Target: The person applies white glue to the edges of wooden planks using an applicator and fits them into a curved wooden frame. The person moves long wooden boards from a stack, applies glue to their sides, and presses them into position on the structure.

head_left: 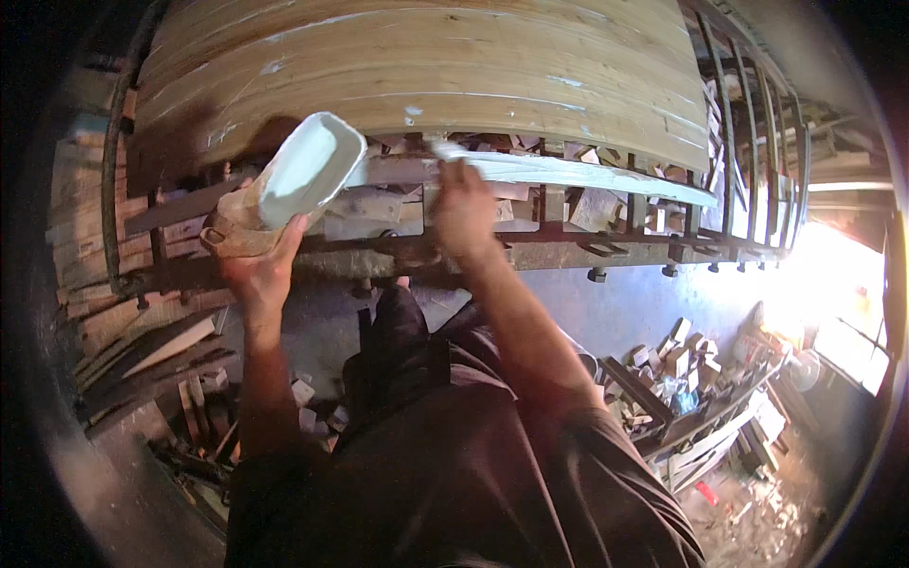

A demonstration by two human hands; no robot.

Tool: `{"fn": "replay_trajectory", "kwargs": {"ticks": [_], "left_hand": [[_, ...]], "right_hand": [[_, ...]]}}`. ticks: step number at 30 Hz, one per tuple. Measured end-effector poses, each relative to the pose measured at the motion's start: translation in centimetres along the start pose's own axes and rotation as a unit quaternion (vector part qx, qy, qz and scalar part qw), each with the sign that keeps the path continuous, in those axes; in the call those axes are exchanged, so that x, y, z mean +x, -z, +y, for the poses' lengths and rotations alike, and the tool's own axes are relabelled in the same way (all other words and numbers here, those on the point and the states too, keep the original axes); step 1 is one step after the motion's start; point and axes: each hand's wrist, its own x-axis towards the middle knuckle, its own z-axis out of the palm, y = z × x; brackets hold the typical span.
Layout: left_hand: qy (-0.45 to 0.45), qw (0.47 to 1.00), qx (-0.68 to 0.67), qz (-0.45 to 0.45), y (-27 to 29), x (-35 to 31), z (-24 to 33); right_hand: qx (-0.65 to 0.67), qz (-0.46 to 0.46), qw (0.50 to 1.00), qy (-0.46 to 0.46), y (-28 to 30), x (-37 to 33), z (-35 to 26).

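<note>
Tub (pixel 308 168) at 10 o'clock, left hand (pixel 258 272) gripping it.
The tub tilts, its open mouth showing white inside; the left hand clasps its stained lower end from below, thumb up along the near side. At 12 o'clock the right hand (pixel 464 206) is closed, fingers curled around a pale tool (pixel 446 149), too blurred to identify, at the strip (pixel 587 174). The strip runs from 10 to 2 o'clock, white-coated right of that hand. Beyond lies the panel (pixel 426 71) at 12; offcuts (pixel 678 362) pile at 4.
</note>
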Motion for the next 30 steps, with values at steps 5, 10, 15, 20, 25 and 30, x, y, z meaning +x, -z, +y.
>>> {"fn": "replay_trajectory", "kwargs": {"ticks": [5,10,15,20,25,30], "left_hand": [[-0.039,0.999,-0.015,-0.009,3.0,3.2,-2.3],[-0.050,0.998,-0.042,-0.009,4.6,4.3,-3.7],[-0.023,0.999,-0.036,-0.026,4.5,4.5,-4.1],[-0.050,0.998,-0.018,-0.037,4.3,4.8,-3.5],[-0.074,0.996,0.036,-0.031,4.7,6.0,-2.5],[-0.062,0.997,-0.018,-0.038,3.3,6.5,-2.2]], "right_hand": [[0.163,-0.067,0.984,-0.027,-0.4,1.5,-1.1],[0.003,0.025,0.960,-0.277,6.4,-0.6,12.1],[-0.014,-0.136,0.948,-0.288,2.4,-1.3,6.3],[0.303,0.005,0.931,-0.203,-1.8,-0.2,-7.6],[0.480,0.083,0.679,-0.549,3.7,-4.4,1.2],[0.311,0.112,0.694,-0.639,6.7,-9.2,11.1]]}}
